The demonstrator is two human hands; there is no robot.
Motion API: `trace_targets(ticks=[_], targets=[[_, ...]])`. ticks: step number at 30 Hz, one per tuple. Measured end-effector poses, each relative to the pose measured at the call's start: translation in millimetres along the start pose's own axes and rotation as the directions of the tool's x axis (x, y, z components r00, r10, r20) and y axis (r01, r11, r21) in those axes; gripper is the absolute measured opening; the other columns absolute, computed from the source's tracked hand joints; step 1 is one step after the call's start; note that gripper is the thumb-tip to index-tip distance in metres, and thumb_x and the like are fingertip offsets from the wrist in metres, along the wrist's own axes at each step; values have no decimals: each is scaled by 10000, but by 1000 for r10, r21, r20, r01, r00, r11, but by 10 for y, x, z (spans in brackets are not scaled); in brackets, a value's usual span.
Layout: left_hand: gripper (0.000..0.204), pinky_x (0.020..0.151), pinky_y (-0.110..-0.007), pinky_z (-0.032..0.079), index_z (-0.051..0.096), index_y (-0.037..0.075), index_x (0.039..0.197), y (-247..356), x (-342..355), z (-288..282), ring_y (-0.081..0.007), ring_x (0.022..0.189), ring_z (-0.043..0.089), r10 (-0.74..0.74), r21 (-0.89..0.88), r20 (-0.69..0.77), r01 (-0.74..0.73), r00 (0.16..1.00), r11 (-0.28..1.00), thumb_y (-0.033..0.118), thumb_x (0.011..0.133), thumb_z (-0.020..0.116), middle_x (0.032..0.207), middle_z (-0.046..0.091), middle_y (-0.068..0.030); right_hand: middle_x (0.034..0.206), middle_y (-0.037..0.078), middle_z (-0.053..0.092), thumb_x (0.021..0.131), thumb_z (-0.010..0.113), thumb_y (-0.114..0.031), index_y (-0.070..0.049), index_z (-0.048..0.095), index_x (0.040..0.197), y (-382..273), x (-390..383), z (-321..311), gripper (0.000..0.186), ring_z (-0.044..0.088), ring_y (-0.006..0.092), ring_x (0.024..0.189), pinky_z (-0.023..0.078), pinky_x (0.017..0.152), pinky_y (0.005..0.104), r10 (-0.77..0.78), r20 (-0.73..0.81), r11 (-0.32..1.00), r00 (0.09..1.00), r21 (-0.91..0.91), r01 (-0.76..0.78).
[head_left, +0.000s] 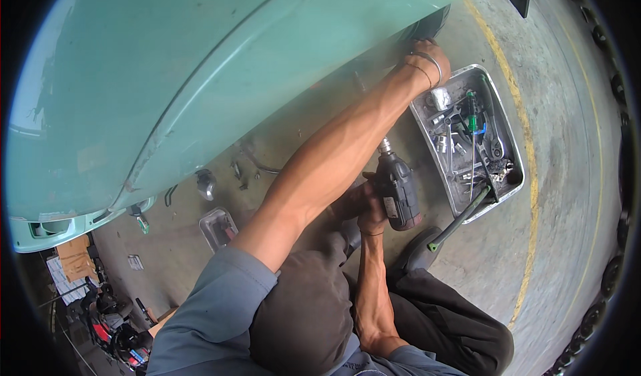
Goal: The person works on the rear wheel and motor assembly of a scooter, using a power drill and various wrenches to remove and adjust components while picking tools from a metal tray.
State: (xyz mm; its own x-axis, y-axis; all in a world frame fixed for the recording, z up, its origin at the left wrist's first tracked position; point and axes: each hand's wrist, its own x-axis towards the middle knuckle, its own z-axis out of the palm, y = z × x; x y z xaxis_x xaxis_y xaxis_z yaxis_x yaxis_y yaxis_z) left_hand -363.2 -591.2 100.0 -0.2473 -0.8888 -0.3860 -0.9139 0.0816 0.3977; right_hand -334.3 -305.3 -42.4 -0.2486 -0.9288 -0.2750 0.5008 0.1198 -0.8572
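My right hand [371, 206] grips a dark impact wrench [398, 192], whose socket end [384, 146] points away from me. My left arm stretches across in front of it. At the lower edge of the green car body [200, 75], my left hand [429, 59] is curled closed beside a dark tyre [431, 23]. What its fingers hold, if anything, is hidden. Just right of that hand lies a metal tray [511, 119] with several wrenches, sockets, a ratchet [497, 147] and a green-handled screwdriver [472, 112]. A long bar with green ends [461, 221] leans across the tray's near rim.
A smaller metal tray [217, 229] and loose metal parts [205, 185] lie on the floor at left. My boot [420, 250] is beside the bar. A yellow floor line [531, 169] runs on the right. Cardboard [77, 259] and dark equipment [120, 332] stand at the lower left.
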Motion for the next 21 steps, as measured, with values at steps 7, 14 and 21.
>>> trace_targets(ticks=[7,14,21], targets=[[658,1066,-488,426,435,-84,1388,-14,99,146,-421,1285,520,-4,1,-34,4,999,1000,305,865,522,1368,529,-300,807,15,638,842,732,-202,-13,665,1104,-142,-70,260,330,606,121,703,493,664,287,-47,-47,996,998,78,50],[721,1071,-505,413,376,-109,1427,-87,157,186,-441,1292,505,63,-18,-33,-64,997,998,318,860,503,1366,516,-326,871,27,663,835,738,-208,-20,674,1100,-114,-102,376,331,619,124,736,500,677,286,-7,-56,998,998,66,11],[803,1095,-508,389,260,-110,1484,-76,165,220,-478,1289,489,49,-13,-36,-50,998,999,337,862,502,1373,496,-347,991,60,681,813,669,-175,-18,646,1059,-48,-126,385,293,646,203,924,517,874,365,80,-73,997,994,27,-79]])
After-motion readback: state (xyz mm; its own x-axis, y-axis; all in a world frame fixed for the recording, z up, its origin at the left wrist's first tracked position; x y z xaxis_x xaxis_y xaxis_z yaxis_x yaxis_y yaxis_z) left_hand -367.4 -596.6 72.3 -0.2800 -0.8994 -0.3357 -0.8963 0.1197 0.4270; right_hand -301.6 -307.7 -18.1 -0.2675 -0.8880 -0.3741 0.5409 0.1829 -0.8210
